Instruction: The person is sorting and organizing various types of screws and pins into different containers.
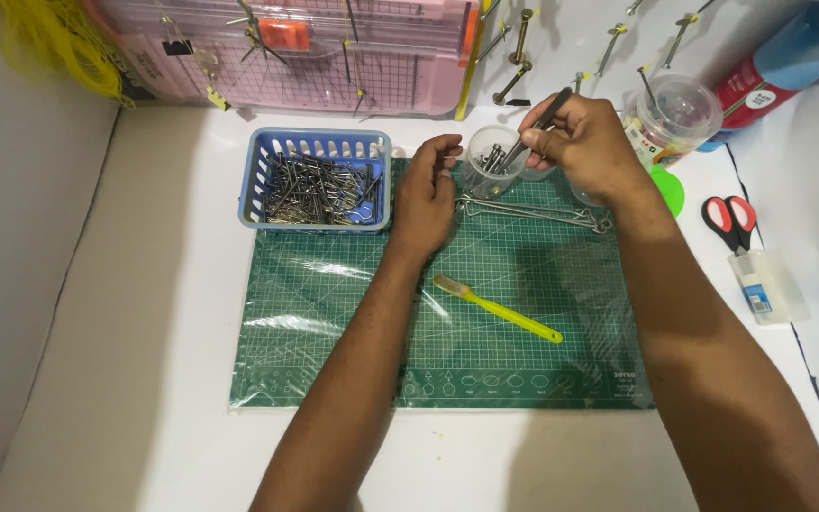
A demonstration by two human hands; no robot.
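Toothbrush (497,308) lies near on the mat (334,332); right hand (585,147) pinches a metal tool (535,131) into the cup (491,161) of metal pieces, left hand (426,190) fingers curl loosely beside it, basket (315,178) of clips at left.

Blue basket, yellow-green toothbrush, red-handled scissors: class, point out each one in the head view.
Blue basket (260,180): head view, on its left wall.
Yellow-green toothbrush (509,316): head view, mid-handle.
Red-handled scissors (718,214): head view, on the left handle loop.

A single head-worn camera looks steeply down and forward from above the near edge of the white worktop (144,284). It faces the far edge and the wall behind it, close enough that both forearms enter from the bottom. The green cutting mat (353,322) fills the middle; the worktop's left edge shows.
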